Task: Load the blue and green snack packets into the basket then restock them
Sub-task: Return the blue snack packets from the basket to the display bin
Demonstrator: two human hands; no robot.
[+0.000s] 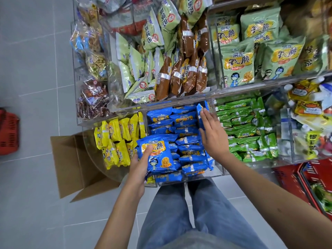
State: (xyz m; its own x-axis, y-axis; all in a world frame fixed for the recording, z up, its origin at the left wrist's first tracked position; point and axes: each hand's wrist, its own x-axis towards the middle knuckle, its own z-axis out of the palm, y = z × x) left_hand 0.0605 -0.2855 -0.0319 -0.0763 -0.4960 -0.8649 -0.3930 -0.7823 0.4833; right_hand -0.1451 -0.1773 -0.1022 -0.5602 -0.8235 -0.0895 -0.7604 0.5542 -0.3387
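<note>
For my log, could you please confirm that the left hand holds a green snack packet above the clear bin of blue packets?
Not quite: the head view shows the left hand holding a blue snack packet, not a green one, above the clear bin of blue packets.

Cropped by the left edge: a red slatted plastic basket [8,131]. Cropped by the right edge: a second red plastic basket [291,178], contents blurred. Hidden behind a blue foil snack packet [158,155]: fingers of the left hand [139,164]. Buried beneath the top layer: lower blue packets [193,168].
</note>
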